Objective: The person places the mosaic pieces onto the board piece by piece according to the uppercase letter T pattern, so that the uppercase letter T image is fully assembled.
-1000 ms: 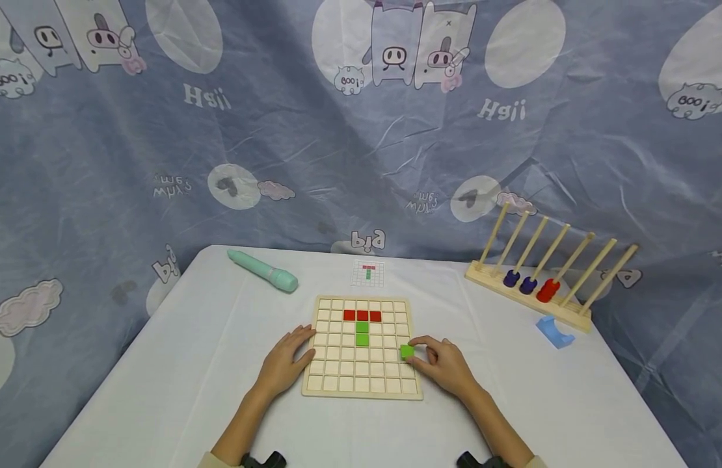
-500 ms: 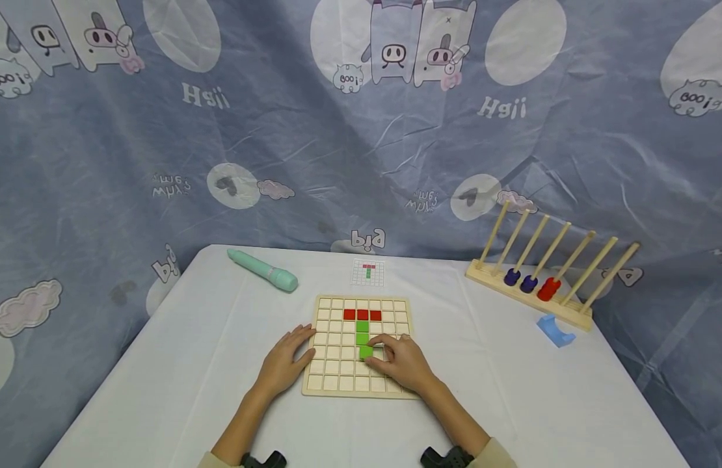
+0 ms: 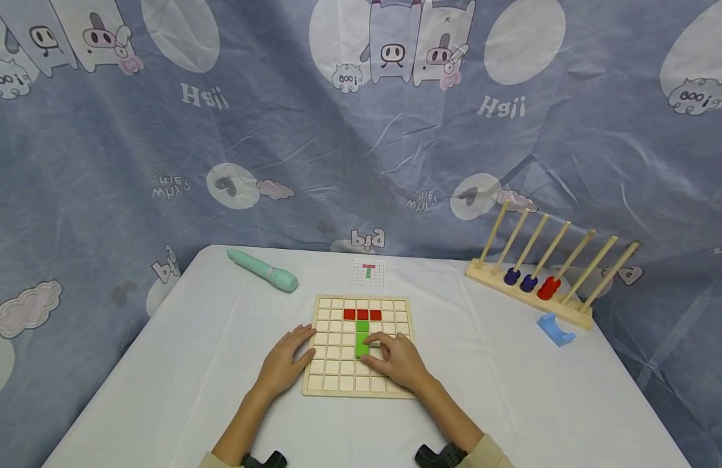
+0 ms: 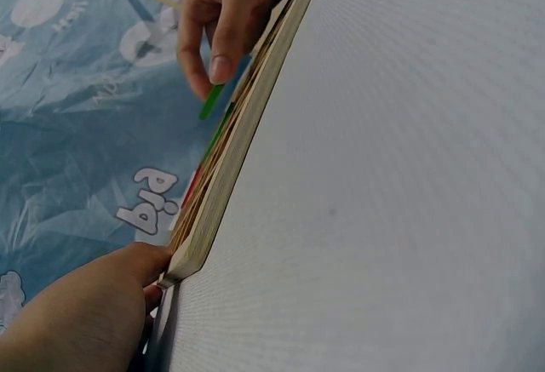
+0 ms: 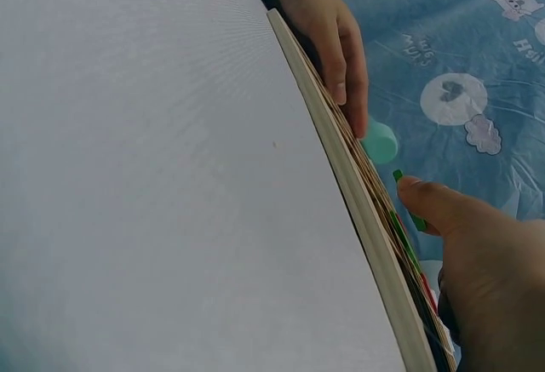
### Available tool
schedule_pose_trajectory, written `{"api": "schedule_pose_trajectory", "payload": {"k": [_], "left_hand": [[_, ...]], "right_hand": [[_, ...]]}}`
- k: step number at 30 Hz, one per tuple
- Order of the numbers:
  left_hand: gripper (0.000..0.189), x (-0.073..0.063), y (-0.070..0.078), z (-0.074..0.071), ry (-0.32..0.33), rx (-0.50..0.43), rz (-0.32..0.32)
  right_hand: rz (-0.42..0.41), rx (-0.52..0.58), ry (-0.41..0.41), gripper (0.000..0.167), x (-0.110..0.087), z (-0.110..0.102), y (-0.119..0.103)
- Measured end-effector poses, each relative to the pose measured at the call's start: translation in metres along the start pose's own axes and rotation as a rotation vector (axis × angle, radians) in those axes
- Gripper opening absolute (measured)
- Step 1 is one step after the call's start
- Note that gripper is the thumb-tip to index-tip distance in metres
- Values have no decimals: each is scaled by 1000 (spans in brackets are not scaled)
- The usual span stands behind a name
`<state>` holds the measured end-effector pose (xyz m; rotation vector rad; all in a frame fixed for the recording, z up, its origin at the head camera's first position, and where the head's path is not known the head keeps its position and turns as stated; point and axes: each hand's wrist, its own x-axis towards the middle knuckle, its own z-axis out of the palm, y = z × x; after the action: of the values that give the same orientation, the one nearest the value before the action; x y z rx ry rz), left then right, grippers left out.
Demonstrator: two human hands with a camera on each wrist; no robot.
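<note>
A square wooden grid board [image 3: 333,383] lies on the table. Three red tiles [image 3: 363,314] form a row in its upper part. Green tiles [image 3: 362,326] run down in a column under the middle red one. My right hand [image 3: 403,361] pinches a green square tile [image 5: 416,220] between thumb and finger at the lower end of that column. Both wrist views show this tile tilted and slightly above the board. My left hand [image 3: 283,361] rests at the board's left edge, its fingertips and thumb touching the rim.
A small printed pattern card [image 3: 368,273] lies behind the board. Back left is a mint-green toy microphone [image 3: 263,270]. A wooden peg rack [image 3: 527,296] with blue and red beads stands at the right, a light-blue curved piece [image 3: 555,330] before it.
My right hand has carried the green tile leftward from the board's right edge to the green column, shifting slightly up and left most recently. The left hand has stayed put.
</note>
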<state>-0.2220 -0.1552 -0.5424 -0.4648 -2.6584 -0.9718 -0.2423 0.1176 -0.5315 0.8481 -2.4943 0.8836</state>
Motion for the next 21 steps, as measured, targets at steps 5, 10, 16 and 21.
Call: {"api": "schedule_pose_trajectory", "payload": {"k": [5, 10, 16, 21], "left_hand": [[41, 0, 0, 0, -2, 1, 1], [41, 0, 0, 0, 4, -2, 2], [42, 1, -2, 2, -14, -14, -42], [42, 1, -2, 2, -23, -17, -53]], "right_hand": [[18, -8, -23, 29, -1, 0, 1], [37, -29, -50, 30, -1, 1, 0], [41, -37, -59, 30, -1, 2, 1], [37, -32, -59, 31, -1, 2, 2]]}}
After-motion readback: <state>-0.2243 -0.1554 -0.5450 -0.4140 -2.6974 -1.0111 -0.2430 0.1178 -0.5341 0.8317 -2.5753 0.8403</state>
